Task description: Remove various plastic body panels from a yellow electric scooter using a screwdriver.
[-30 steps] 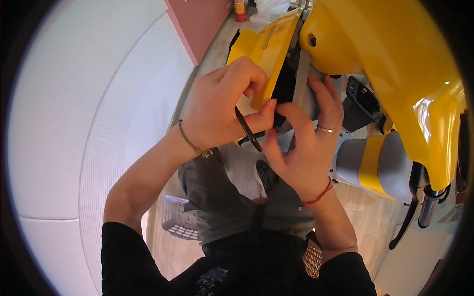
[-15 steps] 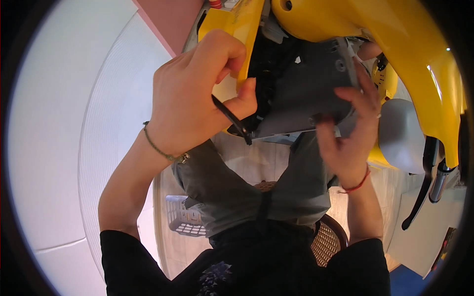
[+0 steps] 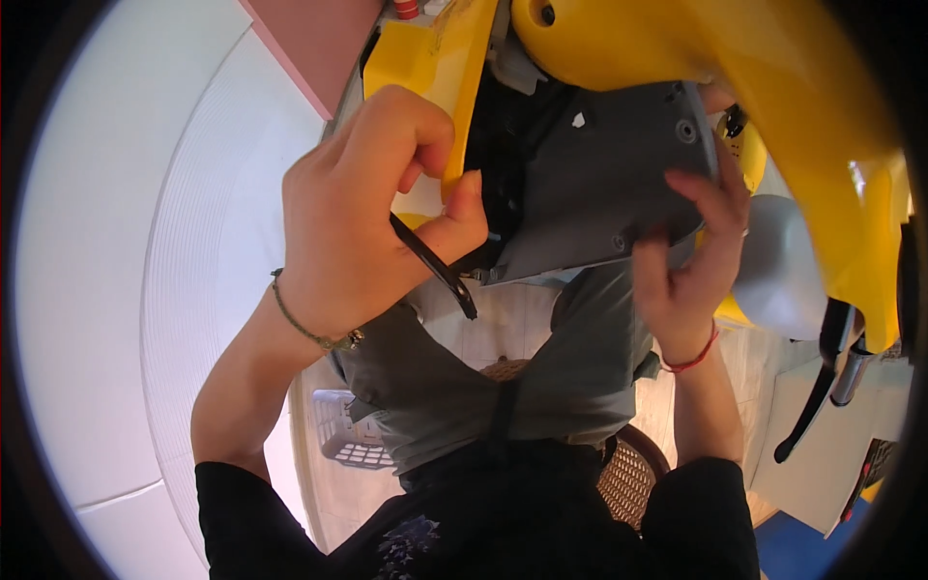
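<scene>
My left hand [image 3: 343, 193] is closed, with a slim black tool [image 3: 435, 266] sticking out below the thumb; its other end is hidden in the palm. The curled forefinger and thumb are at the edge of a yellow panel [image 3: 474, 87]; whether they touch it I cannot tell. A dark grey panel [image 3: 599, 184] with round screw holes near its corners lies tilted above my knees. My right hand [image 3: 691, 275] grips this panel by its right side, fingers partly behind it. Dark inner parts [image 3: 498, 155] show between the two panels.
A large yellow scooter-like body [image 3: 657, 43] arches over the far side, with a black lever [image 3: 812, 396] hanging at the right. A smooth grey rounded part [image 3: 778, 266] is beside it. A grey plastic basket [image 3: 353, 435] stands on the floor, left of my legs.
The grey panel and my right hand have shifted slightly rightward in view. My left hand sits a little lower and further left, and more of the black tool shows. Both hands keep their hold.
</scene>
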{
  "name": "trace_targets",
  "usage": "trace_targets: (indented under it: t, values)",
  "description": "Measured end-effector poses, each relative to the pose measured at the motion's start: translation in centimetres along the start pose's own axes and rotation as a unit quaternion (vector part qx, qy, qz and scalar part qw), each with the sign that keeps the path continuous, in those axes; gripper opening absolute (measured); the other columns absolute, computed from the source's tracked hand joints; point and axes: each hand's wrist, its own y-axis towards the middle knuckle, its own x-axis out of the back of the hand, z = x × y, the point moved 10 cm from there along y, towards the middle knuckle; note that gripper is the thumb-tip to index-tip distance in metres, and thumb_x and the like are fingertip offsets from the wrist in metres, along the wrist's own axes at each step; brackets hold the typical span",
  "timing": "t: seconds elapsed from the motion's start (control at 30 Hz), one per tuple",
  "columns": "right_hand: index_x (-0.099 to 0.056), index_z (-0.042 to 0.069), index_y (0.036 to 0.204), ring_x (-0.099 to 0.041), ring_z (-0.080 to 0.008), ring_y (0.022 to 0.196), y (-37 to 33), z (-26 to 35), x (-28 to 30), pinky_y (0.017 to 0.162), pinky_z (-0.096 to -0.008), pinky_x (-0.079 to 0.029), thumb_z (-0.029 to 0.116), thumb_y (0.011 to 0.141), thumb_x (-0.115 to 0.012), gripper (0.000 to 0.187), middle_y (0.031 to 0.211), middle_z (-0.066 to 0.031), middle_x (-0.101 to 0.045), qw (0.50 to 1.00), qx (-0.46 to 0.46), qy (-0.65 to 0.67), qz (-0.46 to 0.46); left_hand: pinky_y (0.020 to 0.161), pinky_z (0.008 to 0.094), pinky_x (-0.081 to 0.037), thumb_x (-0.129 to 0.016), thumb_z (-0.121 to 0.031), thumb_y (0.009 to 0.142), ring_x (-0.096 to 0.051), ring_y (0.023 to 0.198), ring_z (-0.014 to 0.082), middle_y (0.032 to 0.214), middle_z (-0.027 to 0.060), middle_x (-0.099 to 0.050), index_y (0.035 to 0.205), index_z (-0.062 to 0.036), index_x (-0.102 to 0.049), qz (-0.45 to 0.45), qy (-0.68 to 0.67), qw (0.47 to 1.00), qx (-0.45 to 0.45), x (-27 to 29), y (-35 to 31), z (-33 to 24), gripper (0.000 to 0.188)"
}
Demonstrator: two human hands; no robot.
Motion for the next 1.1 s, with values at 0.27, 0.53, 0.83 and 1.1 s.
trace_targets:
  t: [0.27,0.53,0.83,1.1]
  values:
    - [-0.059,0.004,0.104,-0.053,-0.0278,0.076,0.0,-0.9,-2.5,0.067,-0.0335,-0.043,-0.004,0.063,-0.054,0.042,0.095,-0.0114,-0.058,0.999,-0.022,0.034,0.013,0.05,0.0191,-0.028,-0.067,0.003,0.071,-0.034,0.055,0.0059,0.068,-0.0011,-0.041,0.088,-0.0053,-0.047,-0.042,0.033,0.995,0.087,-0.5,-0.4,1.9,0.028]
    - [-0.06,0.012,0.11,-0.056,-0.0311,0.079,0.0,-1.6,-3.0,0.068,-0.0366,-0.046,0.0,0.068,-0.057,0.044,0.101,-0.0127,-0.057,0.995,-0.073,0.064,-0.025,0.05,0.0265,-0.043,-0.068,-0.008,0.075,-0.053,0.053,0.0168,0.065,0.0038,-0.052,0.099,-0.0092,-0.059,0.015,0.002,0.96,0.278,-4.5,-7.3,1.5,0.026]
    - [-0.056,0.006,0.113,-0.05,-0.0399,0.106,-4.6,0.7,0.1,0.089,-0.0457,-0.041,0.006,0.072,-0.06,0.041,0.119,-0.019,-0.051,0.985,-0.128,0.108,-0.051,0.058,0.0379,-0.048,-0.064,-0.014,0.079,-0.061,0.075,0.0264,0.088,0.0053,-0.055,0.1,-0.0134,-0.059,0.166,0.153,0.954,0.197,-10.9,-9.9,0.4,0.022]
    - [-0.057,0.003,0.101,-0.049,-0.0369,0.111,-16.8,0.9,-3.2,0.092,-0.0422,-0.041,-0.002,0.071,-0.059,0.031,0.12,-0.0176,-0.051,0.93,-0.263,0.25,0.063,0.057,0.0372,-0.046,-0.065,-0.016,0.08,-0.059,0.071,0.0288,0.083,0.0079,-0.055,0.097,-0.0094,-0.056,0.12,0.074,0.952,0.271,-11.4,-11.2,1.8,0.02]
